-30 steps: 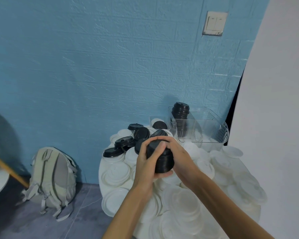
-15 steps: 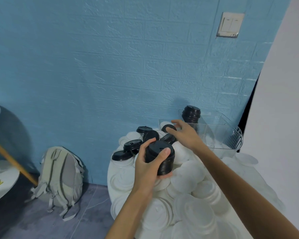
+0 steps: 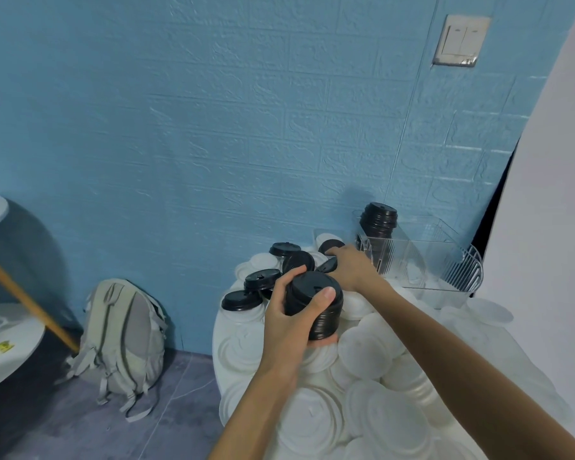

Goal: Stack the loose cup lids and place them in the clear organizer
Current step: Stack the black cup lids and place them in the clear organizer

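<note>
Blue brick wall (image 3: 246,127) stands behind a round white table (image 3: 226,330) heaped with white lids (image 3: 372,356). My left hand (image 3: 292,327) holds a stack of black lids (image 3: 316,303), with my fingers and thumb wrapped tight around it, near the middle of the table. My right hand (image 3: 352,267) reaches far, and its fingers are spread and touching a loose black lid (image 3: 327,265). More loose black lids (image 3: 263,280) lie at the far left of the pile. On the far right sits the clear organizer (image 3: 425,260) with another black stack (image 3: 377,220) standing inside. A grey backpack (image 3: 123,340) leans by the wall on the floor.
</note>
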Tool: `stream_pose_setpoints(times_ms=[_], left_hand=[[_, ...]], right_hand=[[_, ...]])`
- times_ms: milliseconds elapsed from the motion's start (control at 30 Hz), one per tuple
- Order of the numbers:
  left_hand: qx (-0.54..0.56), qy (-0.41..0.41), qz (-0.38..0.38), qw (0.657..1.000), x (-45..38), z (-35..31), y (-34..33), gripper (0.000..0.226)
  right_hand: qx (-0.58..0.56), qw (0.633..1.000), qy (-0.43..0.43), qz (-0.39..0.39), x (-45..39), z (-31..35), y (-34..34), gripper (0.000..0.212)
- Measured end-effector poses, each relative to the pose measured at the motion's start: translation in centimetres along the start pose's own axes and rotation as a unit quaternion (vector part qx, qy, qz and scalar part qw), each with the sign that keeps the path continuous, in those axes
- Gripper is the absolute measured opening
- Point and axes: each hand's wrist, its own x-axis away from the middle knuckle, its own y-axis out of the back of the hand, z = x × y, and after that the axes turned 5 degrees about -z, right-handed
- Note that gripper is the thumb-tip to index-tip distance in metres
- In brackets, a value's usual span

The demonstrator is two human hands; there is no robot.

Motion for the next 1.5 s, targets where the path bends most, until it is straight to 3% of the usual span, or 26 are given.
stream_pose_setpoints(times_ms=[133,433,667,1033,1300,1500], left_hand=[[0.001,-0.001,-0.002,1.000,-0.1,0.1,0.1,0.047],[-0.002,-0.002,-0.004,1.000,-0.1,0.4,0.0,0.054],[0.000,0.001,-0.009,1.000,-0.2,0.6,0.0,0.050],[0.004,0.007,-0.011,1.000,0.1,0.7,0.1,0.047],[0.002,0.013,-0.009,1.000,0.2,0.8,0.2,0.045],[-0.001,0.010,-0.010,1.000,0.0,0.7,0.2,0.047]], right_hand=[[0.016,1.000,-0.003,-0.003,-0.3,0.5,0.1,0.070],[0.071,0.997,0.019,-0.008,-0.3,0.3,0.1,0.042],[0.052,0.998,0.011,-0.022,-0.2,0.4,0.4,0.027],[-0.010,0.997,-0.001,-0.076,1.2,-0.3,0.7,0.040],[-0.108,0.983,0.005,-0.146,2.9,-0.6,2.7,0.036],[-0.331,0.930,-0.012,-0.158,7.0,0.5,6.8,0.047]])
